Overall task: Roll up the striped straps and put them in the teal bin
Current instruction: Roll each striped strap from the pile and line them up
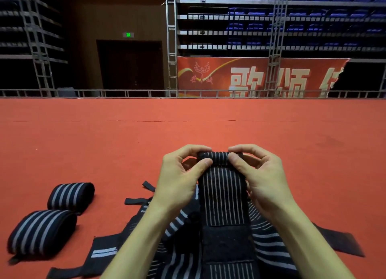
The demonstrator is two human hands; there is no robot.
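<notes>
A black strap with thin white stripes [222, 197] lies lengthwise away from me on the red carpet, its far end curled into a small roll. My left hand [181, 174] pinches the roll's left side between thumb and fingers. My right hand [257, 172] pinches the right side the same way. Two finished rolls with broad grey stripes sit at the left: one roll [71, 195] farther off, another roll [41, 230] nearer. A heap of loose striped straps [177, 237] lies under my forearms. No teal bin is in view.
Red carpet [188, 128] stretches ahead to a low metal railing [125, 92]. Beyond it stand truss towers, a red banner [250, 78] and tiers of blue seats. Loose black strap ends [342, 243] spread out at the right and lower left.
</notes>
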